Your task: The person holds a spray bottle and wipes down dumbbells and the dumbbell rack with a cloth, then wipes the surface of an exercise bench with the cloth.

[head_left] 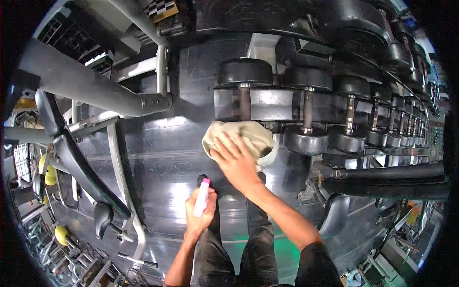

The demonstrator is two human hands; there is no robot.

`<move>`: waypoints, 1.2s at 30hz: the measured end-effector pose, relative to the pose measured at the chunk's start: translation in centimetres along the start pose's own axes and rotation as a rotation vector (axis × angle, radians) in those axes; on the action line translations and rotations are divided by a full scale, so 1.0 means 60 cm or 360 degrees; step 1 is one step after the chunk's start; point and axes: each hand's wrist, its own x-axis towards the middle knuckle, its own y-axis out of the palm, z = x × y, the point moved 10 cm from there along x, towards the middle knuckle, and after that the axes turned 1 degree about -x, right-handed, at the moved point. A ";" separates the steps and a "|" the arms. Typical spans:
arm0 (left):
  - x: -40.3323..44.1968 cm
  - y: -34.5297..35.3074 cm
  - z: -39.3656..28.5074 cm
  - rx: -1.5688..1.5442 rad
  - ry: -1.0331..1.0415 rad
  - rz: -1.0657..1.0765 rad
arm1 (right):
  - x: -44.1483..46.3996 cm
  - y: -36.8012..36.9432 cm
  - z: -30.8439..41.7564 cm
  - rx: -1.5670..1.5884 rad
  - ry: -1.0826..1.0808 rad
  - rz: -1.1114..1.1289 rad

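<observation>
A cream cloth [241, 135] is draped over the near end of a black dumbbell whose grey handle [245, 103] and round far end [244, 72] show beyond it. My right hand [235, 160] lies on this cloth with the fingers stretched out and slightly apart, pressing it against the dumbbell. The cloth hides most of that near end. Lower and to the left, my left hand [199, 216] is closed around a white bottle [202, 198] with a pink top. The bottle is tilted a little, its top pointing away from me.
More dumbbells [306, 139] line the rack to the right. A padded bench [334, 213] stands below them. At left is a machine with thick grey tubes [95, 79] and a long black pad [88, 174]. My legs [258, 248] stand on the dark floor [162, 186].
</observation>
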 end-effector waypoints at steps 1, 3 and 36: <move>-0.001 -0.009 0.013 0.0004 0.0053 -0.0020 | 0.018 0.030 0.016 -0.0331 -0.0043 0.0158; -0.005 -0.018 0.019 0.0111 0.0140 -0.0007 | 0.054 0.067 0.036 -0.0663 -0.0092 0.0311; -0.017 0.035 0.009 0.0021 0.0308 0.0191 | -0.235 0.223 -0.325 0.2864 0.1881 -0.0845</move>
